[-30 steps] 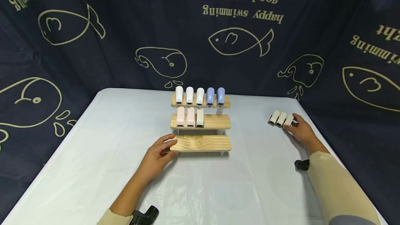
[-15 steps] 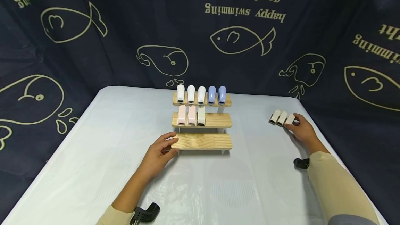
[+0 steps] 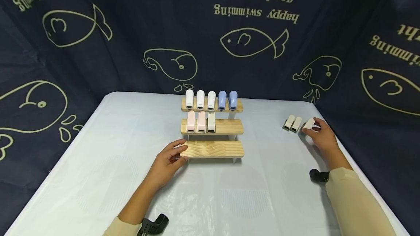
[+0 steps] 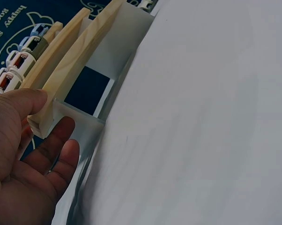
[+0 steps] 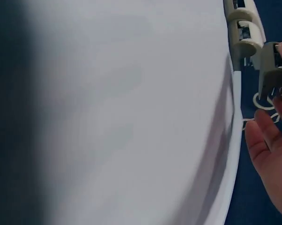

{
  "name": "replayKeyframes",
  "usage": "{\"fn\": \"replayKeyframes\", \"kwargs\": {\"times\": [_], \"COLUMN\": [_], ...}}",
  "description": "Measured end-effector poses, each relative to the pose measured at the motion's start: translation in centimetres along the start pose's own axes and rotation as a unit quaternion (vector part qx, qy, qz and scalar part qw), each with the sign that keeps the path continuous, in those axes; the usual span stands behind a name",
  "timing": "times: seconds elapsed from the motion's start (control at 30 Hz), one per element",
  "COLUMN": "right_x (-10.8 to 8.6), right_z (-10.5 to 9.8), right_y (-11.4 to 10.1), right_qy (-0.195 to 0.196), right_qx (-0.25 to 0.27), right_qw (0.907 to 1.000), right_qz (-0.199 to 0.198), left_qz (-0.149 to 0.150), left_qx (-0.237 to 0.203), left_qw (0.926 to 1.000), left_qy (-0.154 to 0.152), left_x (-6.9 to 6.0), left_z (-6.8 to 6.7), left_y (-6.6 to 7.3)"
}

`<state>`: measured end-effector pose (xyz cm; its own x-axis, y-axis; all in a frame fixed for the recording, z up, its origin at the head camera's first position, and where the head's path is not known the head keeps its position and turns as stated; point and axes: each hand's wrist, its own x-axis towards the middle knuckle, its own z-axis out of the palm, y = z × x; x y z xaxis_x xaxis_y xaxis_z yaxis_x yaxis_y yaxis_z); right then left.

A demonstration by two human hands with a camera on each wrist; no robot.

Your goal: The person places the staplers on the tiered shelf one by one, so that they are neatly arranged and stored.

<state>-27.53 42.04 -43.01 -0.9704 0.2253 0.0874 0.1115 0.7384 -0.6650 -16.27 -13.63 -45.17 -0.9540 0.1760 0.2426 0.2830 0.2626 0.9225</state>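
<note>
My left hand (image 3: 165, 163) holds the left end of the lowest shelf of a three-tier wooden display rack (image 3: 213, 149). In the left wrist view the thumb (image 4: 31, 101) lies against the board's end, with some fingers loose beneath. At the right, my right hand (image 3: 323, 136) pinches a beige stapler (image 3: 309, 124) between thumb and fingers. The right wrist view shows this stapler (image 5: 270, 70) slightly apart from its neighbours. Two more beige staplers (image 3: 292, 123) stand side by side on the table, left of that hand.
Three white staplers (image 3: 200, 98) and two blue staplers (image 3: 227, 100) line the top shelf. On the middle shelf stand two pink staplers (image 3: 196, 121) and one beige-green stapler (image 3: 211, 122), all toward its left. A dark printed curtain (image 3: 256, 72) hangs behind the white-covered table (image 3: 279, 199).
My right hand has drawn the beige stapler rightward, opening a gap from the other two. The left hand keeps its hold on the rack.
</note>
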Motion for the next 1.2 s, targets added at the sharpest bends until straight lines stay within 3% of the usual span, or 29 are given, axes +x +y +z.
{"fn": "replayKeyframes", "kwargs": {"times": [0.27, 0.67, 1.0, 1.2], "right_x": [-1.3, -3.9, -5.7, -6.4], "right_z": [-0.2, 0.8, 2.2, 3.0], "right_y": [-1.8, -6.7, -10.5, -12.0], "right_qy": [0.015, 0.012, 0.011, 0.003], "right_qx": [0.057, 0.064, 0.072, 0.072], "right_qw": [0.997, 0.991, 0.9759, 0.9683], "right_qz": [-0.051, -0.116, -0.206, -0.239], "left_qz": [0.002, 0.006, 0.013, 0.011], "left_qx": [0.005, 0.013, 0.015, 0.016], "left_qw": [1.0, 0.9999, 0.9998, 0.9998], "left_qy": [0.002, 0.006, 0.007, 0.007], "left_x": [0.0, 0.0, 0.1, 0.0], "left_z": [0.0, 0.1, 0.0, 0.0], "left_y": [0.0, 0.1, 0.1, 0.3]}}
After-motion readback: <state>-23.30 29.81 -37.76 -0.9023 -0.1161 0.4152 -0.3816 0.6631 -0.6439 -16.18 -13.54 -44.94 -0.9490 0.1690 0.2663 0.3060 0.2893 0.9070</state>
